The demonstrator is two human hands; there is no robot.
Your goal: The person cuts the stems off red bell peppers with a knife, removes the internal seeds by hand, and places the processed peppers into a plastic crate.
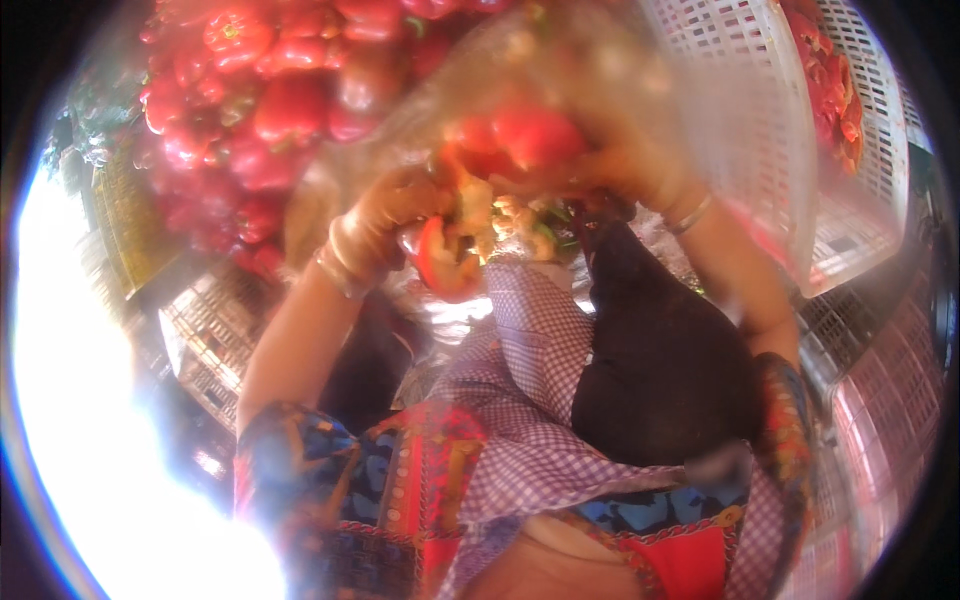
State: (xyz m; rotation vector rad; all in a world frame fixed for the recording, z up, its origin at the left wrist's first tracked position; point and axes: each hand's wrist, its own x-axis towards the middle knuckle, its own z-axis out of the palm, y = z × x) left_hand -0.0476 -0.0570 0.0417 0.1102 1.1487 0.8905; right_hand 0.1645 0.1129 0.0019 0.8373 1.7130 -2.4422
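My left hand [401, 199], in a pale glove, is curled at the left edge of a red bell pepper [536, 139] that looks cut open. From the other side my right hand [637, 172] closes on the same pepper, its fingers blurred. A cut piece of red bell pepper [439, 255], pale inside, shows just below my left hand; whether that hand touches it is unclear. Pale pepper cores and green stems [517, 217] lie lower down, between my knees. A hazy smear hides part of the fingers and the area beyond.
A large heap of whole red bell peppers [292, 112] rises at the far left. On the right stands a white perforated plastic crate [855, 247] with red pepper pieces [832, 97] inside. Another crate [210, 337] is at left. Checked cloth [540, 330] covers my lap, beside my dark-clothed leg [667, 367].
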